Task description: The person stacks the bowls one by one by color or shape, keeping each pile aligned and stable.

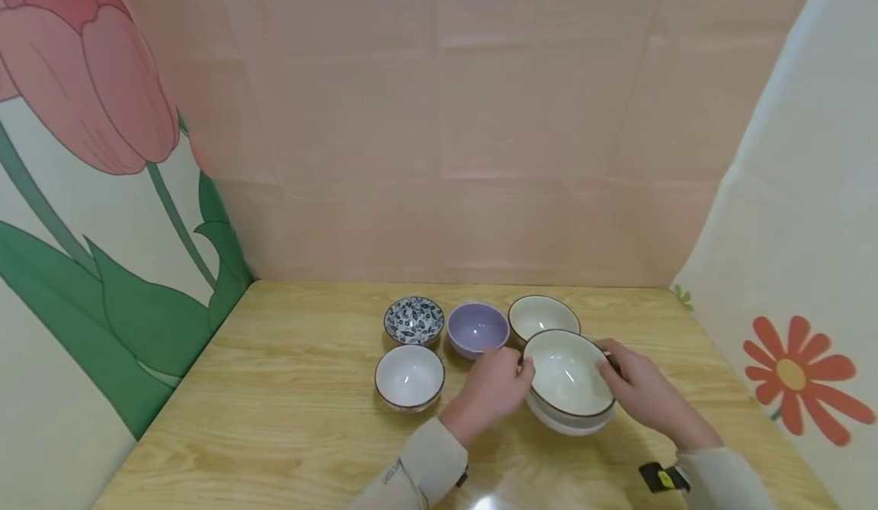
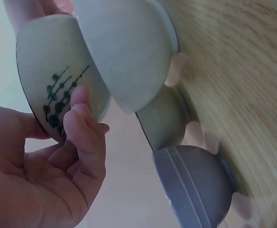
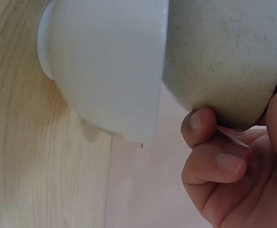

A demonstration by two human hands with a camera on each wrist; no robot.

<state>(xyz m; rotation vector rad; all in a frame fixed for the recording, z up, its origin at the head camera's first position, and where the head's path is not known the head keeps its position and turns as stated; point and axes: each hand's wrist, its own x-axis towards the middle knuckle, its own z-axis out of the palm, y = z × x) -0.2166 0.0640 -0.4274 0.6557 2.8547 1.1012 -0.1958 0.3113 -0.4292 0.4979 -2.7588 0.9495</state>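
Speckled cream bowl (image 1: 569, 373) between both hands, over lower white bowl (image 1: 575, 426); whether they touch, cannot tell. Likely risk: uneven lowering or slipping rim grip tips cream bowl, knocking lower one. Purple bowl (image 1: 478, 327), just beyond left knuckles, could get nudged if that hand swings out. Left hand (image 1: 490, 389), right hand (image 1: 643, 389) pinch opposite rim sides, fingers against outer wall.

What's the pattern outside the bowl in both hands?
The bowl has dark green dots along thin dark lines; the left wrist view shows it best.
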